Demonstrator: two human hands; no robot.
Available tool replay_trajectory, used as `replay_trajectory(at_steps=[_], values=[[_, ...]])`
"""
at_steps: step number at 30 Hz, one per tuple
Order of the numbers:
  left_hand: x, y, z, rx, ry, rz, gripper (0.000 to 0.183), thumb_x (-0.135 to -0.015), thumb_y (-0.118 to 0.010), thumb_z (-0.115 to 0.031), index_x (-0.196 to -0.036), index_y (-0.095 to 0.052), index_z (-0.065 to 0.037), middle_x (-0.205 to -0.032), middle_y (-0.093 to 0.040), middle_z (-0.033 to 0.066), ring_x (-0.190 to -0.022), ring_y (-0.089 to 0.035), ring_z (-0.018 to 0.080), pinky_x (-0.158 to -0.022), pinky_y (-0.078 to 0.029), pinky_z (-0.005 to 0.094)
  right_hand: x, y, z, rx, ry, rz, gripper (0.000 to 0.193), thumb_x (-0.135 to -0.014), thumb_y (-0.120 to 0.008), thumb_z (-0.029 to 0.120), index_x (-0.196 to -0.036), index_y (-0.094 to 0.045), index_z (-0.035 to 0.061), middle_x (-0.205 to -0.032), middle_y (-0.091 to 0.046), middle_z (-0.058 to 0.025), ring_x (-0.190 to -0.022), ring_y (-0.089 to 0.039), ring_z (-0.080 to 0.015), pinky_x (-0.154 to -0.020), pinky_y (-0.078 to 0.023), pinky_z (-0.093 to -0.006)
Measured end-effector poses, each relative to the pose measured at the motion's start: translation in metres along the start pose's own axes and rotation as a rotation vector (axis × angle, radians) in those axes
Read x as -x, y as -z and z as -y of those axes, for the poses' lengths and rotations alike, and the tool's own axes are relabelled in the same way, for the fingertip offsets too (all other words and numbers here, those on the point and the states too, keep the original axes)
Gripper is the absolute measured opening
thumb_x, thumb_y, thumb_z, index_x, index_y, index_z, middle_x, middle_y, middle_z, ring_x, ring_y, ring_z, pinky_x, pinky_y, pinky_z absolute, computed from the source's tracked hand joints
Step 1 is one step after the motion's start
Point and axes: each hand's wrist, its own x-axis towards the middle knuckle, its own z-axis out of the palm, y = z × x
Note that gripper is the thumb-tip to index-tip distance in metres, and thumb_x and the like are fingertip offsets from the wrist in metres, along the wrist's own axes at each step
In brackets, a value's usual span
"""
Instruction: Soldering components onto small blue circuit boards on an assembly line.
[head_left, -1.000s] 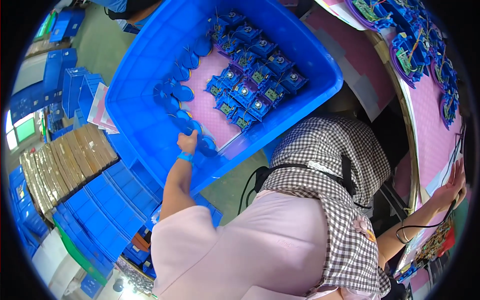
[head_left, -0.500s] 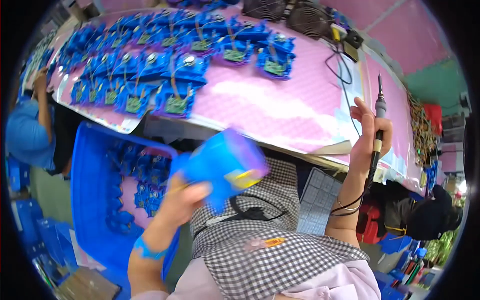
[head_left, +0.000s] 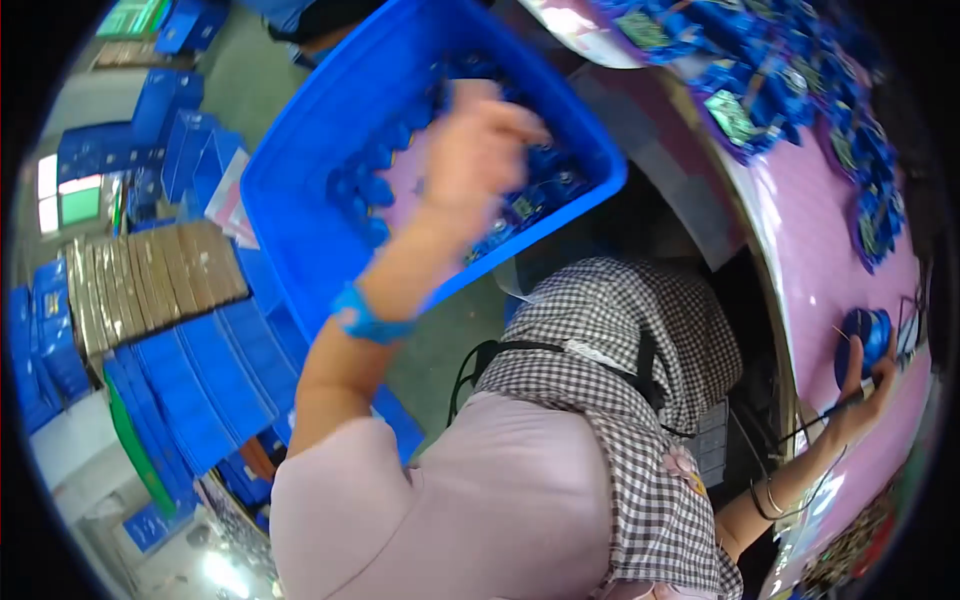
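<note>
My left hand (head_left: pixel 475 160), smeared by motion, is over the blue bin (head_left: pixel 415 55). Its fingers look loosely spread, and no object shows in them. Inside the bin lie several blue units (head_left: pixel 525 205) with small circuit boards, along its far and right sides. At the far right, over the table edge, my right hand (head_left: pixel 868 395) is closed around the dark handle of a soldering iron (head_left: pixel 845 405), mostly hidden, whose black cord loops past the wrist. A round blue piece (head_left: pixel 868 342) with a darker rim is at that hand's fingertips; whether they grip it is unclear.
The pink-covered table (head_left: pixel 800 215) curves down the right, with rows of blue units and green circuit boards (head_left: pixel 735 118) at its far part. Left of me are stacked cardboard sheets (head_left: pixel 155 285), blue trays (head_left: pixel 215 370) and more blue boxes (head_left: pixel 165 110).
The view has swung left toward the bin. My left hand has moved over the bin and the blue and purple housing it held no longer shows in it. My right hand is now beside a blue piece.
</note>
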Motion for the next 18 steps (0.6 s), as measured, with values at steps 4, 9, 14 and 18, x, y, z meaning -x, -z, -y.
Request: replay_trajectory(at_steps=[4, 9, 14, 18], values=[[0.044, 0.226, -0.009, -1.21, -0.189, -0.756, 0.031, -0.09, -0.06, -0.033, -0.075, -0.063, -0.006, -0.072, -0.063, 0.0128, -0.059, -0.057, 0.0253, -0.051, -0.041, 0.0396, -0.006, -0.01, -0.037, -0.037, -0.01, 0.057, 0.034, -0.08, -0.07, -0.009, -0.075, -0.038, 0.0021, -0.106, -0.062, -0.0227, -0.109, -0.061, -0.0291, -0.092, -0.045, -0.035], [0.109, 0.375, 0.085, -1.891, 0.643, -0.512, 0.05, -0.072, -0.079, -0.044, -0.093, -0.064, -0.001, -0.098, -0.067, 0.0203, -0.092, -0.065, 0.0405, -0.075, -0.054, 0.048, -0.016, 0.001, -0.043, -0.029, -0.001, -0.046, 0.025, -0.087, -0.066, -0.002, -0.073, -0.044, -0.0025, -0.102, -0.065, -0.0257, -0.102, -0.064, -0.0285, -0.08, -0.053, -0.0342], [0.103, 0.384, 0.147, -1.812, 0.77, -0.428, 0.061, -0.065, -0.082, -0.046, -0.1, -0.062, 0.0, -0.102, -0.066, 0.0221, -0.097, -0.064, 0.038, -0.08, -0.053, 0.0469, -0.024, 0.005, 0.014, 0.093, -0.116, -0.173, 0.02, -0.088, -0.066, 0.004, -0.075, -0.055, -0.0062, -0.079, -0.064, -0.0148, -0.083, -0.064, -0.021, -0.078, -0.051, -0.0297], [0.1, 0.4, 0.176, -1.675, 0.687, -0.405, 0.058, -0.064, -0.081, -0.041, -0.103, -0.063, -0.001, -0.102, -0.067, 0.0211, -0.093, -0.065, 0.0385, -0.082, -0.053, 0.0462, -0.023, 0.028, -0.063, -0.172, -0.256, -0.201, 0.018, -0.09, -0.062, 0.011, -0.088, -0.063, -0.0068, -0.087, -0.064, -0.0117, -0.082, -0.062, -0.0179, -0.083, -0.052, -0.0301]])
